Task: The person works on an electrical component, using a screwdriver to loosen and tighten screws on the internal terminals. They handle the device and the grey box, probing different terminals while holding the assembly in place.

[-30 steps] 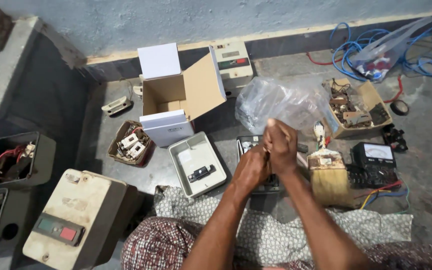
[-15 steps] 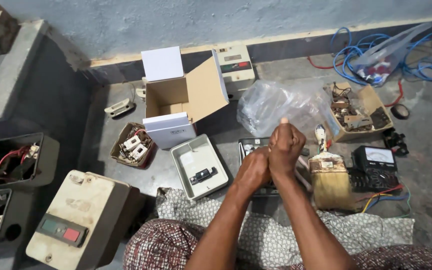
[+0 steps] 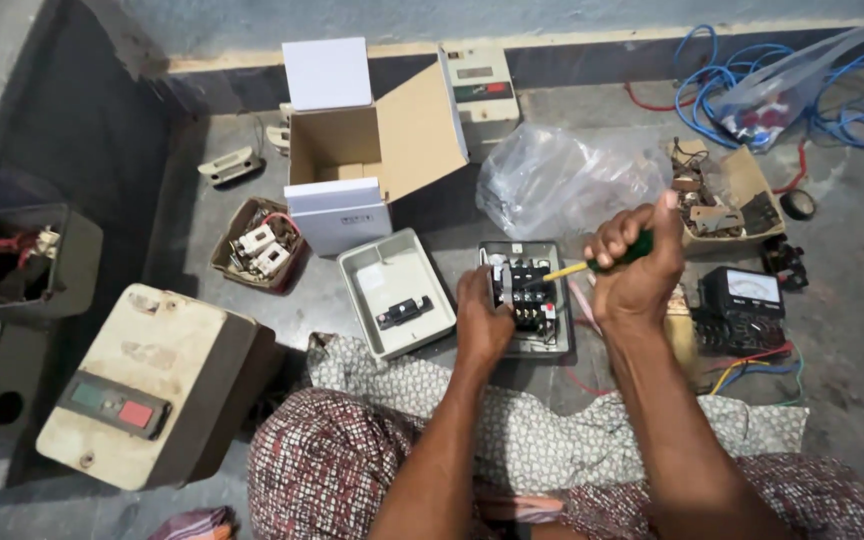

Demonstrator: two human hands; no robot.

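My right hand (image 3: 634, 262) grips a screwdriver (image 3: 592, 263) with a dark green handle and yellow shaft, its tip pointing left into a grey open starter box (image 3: 527, 297) that holds black terminals. My left hand (image 3: 482, 318) rests on the left side of that box, fingers curled against its parts. Just left of it lies the box's grey lid (image 3: 396, 291), inside up, with a small black part in it. I sit on the floor with patterned cloth (image 3: 552, 420) over my legs.
An open cardboard box (image 3: 367, 150) stands at the back, a clear plastic bag (image 3: 562, 180) to its right. A black meter (image 3: 742, 305), a tray of parts (image 3: 722, 195), blue wire coils (image 3: 752, 95), a small parts box (image 3: 257, 245) and a beige switch box (image 3: 147, 385) lie around.
My hands, clasped together above the starter box before, have separated. The right now holds the screwdriver to the box and the left has dropped onto the box.
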